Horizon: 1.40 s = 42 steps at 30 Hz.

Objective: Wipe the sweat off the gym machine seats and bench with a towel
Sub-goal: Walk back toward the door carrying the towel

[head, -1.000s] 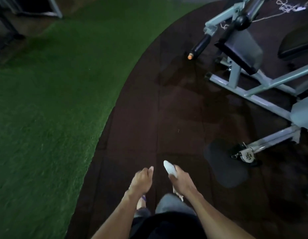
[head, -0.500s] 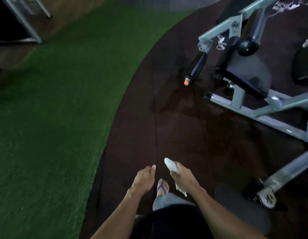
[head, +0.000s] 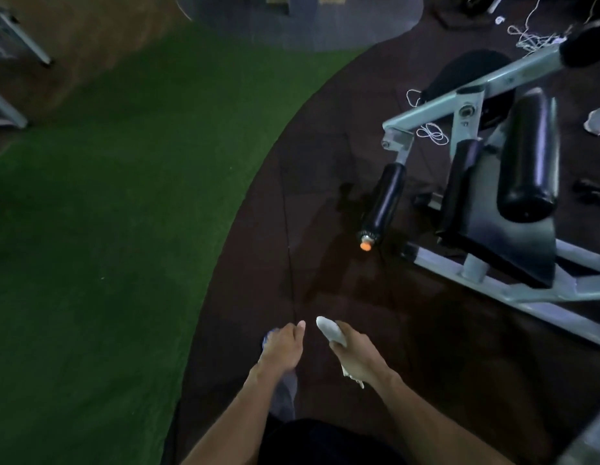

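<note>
My right hand [head: 354, 355] is closed around a bunched white towel [head: 329, 327], whose ends stick out above and below the fist. My left hand [head: 282, 347] hangs beside it with fingers curled and nothing in it. Both hands are low in the view, over the dark rubber floor. To the right stands a grey-framed gym machine [head: 436, 109] with a black seat pad [head: 513, 250], a thick black roller pad [head: 530, 162] above it and a thinner black roller [head: 386, 203] with an orange end cap. The hands are well short of the machine.
A green turf strip [head: 117, 213] curves along the left of the rubber floor [head: 325, 182]. White cord [head: 433, 132] hangs off the machine frame and lies tangled at top right. Grey metal legs [head: 20, 45] stand at the top left. My foot shows under my left hand.
The view has moved forward along the rubber floor, and the machine has slid from upper right toward the middle right. Both hands keep the same pose, the right still holding the towel.
</note>
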Each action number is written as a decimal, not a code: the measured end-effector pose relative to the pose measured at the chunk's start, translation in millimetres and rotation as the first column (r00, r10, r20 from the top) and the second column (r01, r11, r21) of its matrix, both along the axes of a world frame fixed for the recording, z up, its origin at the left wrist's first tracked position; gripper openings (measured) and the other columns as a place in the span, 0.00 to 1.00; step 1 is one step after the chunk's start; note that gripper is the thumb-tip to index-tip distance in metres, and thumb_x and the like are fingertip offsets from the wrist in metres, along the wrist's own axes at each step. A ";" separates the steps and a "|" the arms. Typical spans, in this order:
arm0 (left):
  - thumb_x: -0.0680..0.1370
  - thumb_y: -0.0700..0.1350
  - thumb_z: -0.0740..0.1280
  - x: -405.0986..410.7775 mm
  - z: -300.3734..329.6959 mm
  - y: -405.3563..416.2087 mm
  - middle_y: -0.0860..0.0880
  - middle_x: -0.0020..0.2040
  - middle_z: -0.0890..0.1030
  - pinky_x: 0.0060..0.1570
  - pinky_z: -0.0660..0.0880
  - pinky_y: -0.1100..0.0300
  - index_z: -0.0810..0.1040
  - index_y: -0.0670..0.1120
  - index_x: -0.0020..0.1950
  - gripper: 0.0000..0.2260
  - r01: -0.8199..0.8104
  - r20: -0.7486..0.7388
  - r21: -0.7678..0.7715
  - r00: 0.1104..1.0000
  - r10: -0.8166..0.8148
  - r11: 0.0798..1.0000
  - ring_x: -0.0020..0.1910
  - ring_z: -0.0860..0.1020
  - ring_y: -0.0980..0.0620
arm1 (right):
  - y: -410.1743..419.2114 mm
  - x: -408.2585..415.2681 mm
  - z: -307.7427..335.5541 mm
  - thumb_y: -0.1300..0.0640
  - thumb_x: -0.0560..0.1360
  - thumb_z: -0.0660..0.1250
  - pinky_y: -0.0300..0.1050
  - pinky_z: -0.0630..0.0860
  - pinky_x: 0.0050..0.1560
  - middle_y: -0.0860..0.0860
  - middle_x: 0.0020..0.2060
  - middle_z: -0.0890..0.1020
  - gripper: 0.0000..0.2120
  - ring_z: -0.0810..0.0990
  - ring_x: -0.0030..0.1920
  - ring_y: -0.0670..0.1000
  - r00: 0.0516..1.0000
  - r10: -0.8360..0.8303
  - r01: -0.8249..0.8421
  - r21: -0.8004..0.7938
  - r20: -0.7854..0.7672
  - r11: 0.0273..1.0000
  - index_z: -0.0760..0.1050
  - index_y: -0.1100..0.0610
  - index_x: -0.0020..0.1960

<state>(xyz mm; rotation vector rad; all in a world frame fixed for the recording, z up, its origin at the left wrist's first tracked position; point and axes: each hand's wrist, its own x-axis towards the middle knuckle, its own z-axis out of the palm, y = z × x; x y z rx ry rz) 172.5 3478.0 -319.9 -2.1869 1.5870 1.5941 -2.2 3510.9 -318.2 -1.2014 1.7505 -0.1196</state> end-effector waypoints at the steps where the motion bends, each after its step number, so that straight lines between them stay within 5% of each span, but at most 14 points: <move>1: 0.84 0.56 0.52 3.5 2.7 -40.5 0.39 0.58 0.81 0.64 0.74 0.47 0.77 0.39 0.58 0.24 0.014 -0.015 -0.002 1.000 -0.014 1.000 0.58 0.79 0.41 | -36.4 1.5 3.2 0.52 0.81 0.61 0.42 0.81 0.37 0.49 0.46 0.84 0.18 0.85 0.37 0.49 1.000 -0.021 0.021 -0.012 0.003 1.000 0.68 0.49 0.70; 14: 0.85 0.54 0.51 -18.5 13.0 -447.5 0.40 0.58 0.81 0.62 0.73 0.51 0.77 0.38 0.58 0.24 0.180 0.014 -0.059 0.984 -0.179 0.982 0.60 0.79 0.41 | -438.9 -12.9 8.6 0.51 0.82 0.61 0.31 0.72 0.33 0.42 0.44 0.79 0.19 0.81 0.39 0.42 0.995 -0.071 0.075 -0.063 0.072 0.995 0.67 0.48 0.73; 19: 0.86 0.52 0.50 -41.6 13.5 -615.5 0.38 0.60 0.81 0.60 0.72 0.53 0.77 0.37 0.60 0.22 0.168 0.028 -0.071 0.986 -0.167 0.983 0.62 0.78 0.40 | -610.6 -37.0 3.3 0.51 0.82 0.63 0.39 0.77 0.47 0.46 0.53 0.81 0.20 0.81 0.47 0.45 0.998 -0.029 0.032 -0.063 0.053 0.997 0.68 0.49 0.72; 26: 0.86 0.52 0.49 -54.6 18.0 -817.2 0.39 0.63 0.80 0.63 0.71 0.53 0.76 0.38 0.63 0.22 0.069 0.049 -0.037 0.997 -0.067 0.997 0.63 0.78 0.41 | -824.7 -49.6 9.5 0.51 0.81 0.62 0.37 0.76 0.30 0.52 0.43 0.84 0.13 0.85 0.34 0.53 1.000 0.018 -0.017 -0.051 0.019 0.999 0.71 0.50 0.65; 29: 0.86 0.47 0.50 -49.1 11.6 -910.1 0.40 0.66 0.76 0.67 0.69 0.52 0.71 0.37 0.70 0.20 0.096 0.053 -0.009 0.994 -0.096 0.995 0.67 0.74 0.41 | -919.7 -43.6 7.1 0.51 0.81 0.61 0.42 0.81 0.37 0.52 0.48 0.84 0.14 0.86 0.39 0.54 0.999 0.052 -0.052 -0.033 -0.005 0.998 0.69 0.52 0.66; 32: 0.85 0.54 0.52 -37.5 1.0 -1013.9 0.39 0.58 0.81 0.62 0.73 0.50 0.77 0.38 0.59 0.23 0.151 0.084 -0.064 0.986 -0.146 0.986 0.60 0.79 0.40 | -1018.6 -37.0 1.4 0.52 0.81 0.62 0.50 0.83 0.44 0.53 0.48 0.84 0.15 0.86 0.40 0.53 0.998 0.064 -0.064 -0.047 -0.010 0.997 0.70 0.52 0.67; 35: 0.85 0.54 0.50 -21.3 2.8 -1119.7 0.41 0.50 0.81 0.57 0.77 0.49 0.77 0.38 0.55 0.23 0.155 0.065 -0.048 0.986 -0.152 0.987 0.50 0.80 0.43 | -1117.0 -29.5 6.6 0.52 0.81 0.61 0.48 0.83 0.41 0.54 0.49 0.84 0.18 0.85 0.37 0.53 0.998 0.059 -0.060 -0.075 -0.007 0.995 0.67 0.53 0.70; 37: 0.85 0.54 0.50 -16.6 16.4 -1185.6 0.39 0.51 0.81 0.57 0.78 0.48 0.77 0.38 0.55 0.23 0.174 0.064 -0.067 0.983 -0.170 0.982 0.52 0.81 0.41 | -1180.4 -26.1 11.6 0.52 0.82 0.62 0.47 0.82 0.39 0.55 0.52 0.84 0.21 0.84 0.38 0.52 0.998 0.063 -0.064 -0.079 -0.013 0.995 0.65 0.52 0.73; 42: 0.86 0.53 0.50 -20.6 27.2 -1324.9 0.36 0.54 0.81 0.58 0.78 0.48 0.76 0.37 0.54 0.23 0.212 0.044 -0.073 0.977 -0.209 0.975 0.50 0.81 0.41 | -1322.1 -20.5 25.7 0.52 0.81 0.63 0.49 0.79 0.53 0.53 0.57 0.83 0.21 0.83 0.52 0.53 1.000 0.019 -0.020 -0.091 -0.016 0.996 0.67 0.52 0.73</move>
